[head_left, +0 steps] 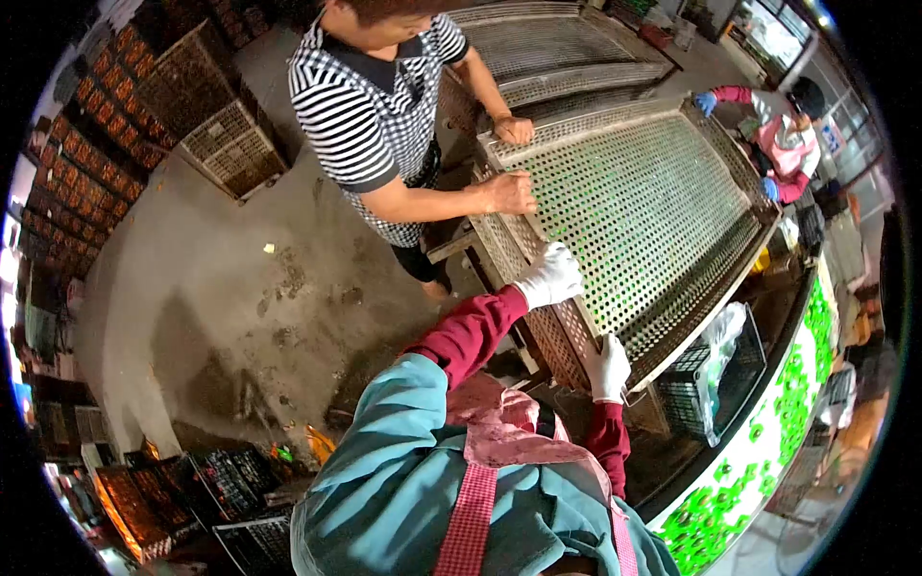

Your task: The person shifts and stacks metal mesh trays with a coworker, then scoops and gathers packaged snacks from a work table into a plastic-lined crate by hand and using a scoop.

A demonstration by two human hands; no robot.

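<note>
A large perforated metal tray (642, 192) with raised sides lies tilted in front of me. Through many of its holes shows green. My left hand (550, 276), in a white glove, is closed over the near-left rim. Lower along the same side, my right hand (610, 370), also gloved in white, grips the rim near the corner, its fingers partly hidden. A co-worker in a striped and checked shirt (355, 125) stands to the left with both fists at the tray's left edge. At the far right, another person in blue gloves (783, 144) has hands at the opposite end.
Behind lies another perforated metal tray (547, 48). A black crate (715, 370) with a plastic bag stands below right, beside a lit white belt (730, 490) scattered with green pieces. Stacked crates (226, 144) stand at left on the concrete floor (192, 317). More crates lie lower left.
</note>
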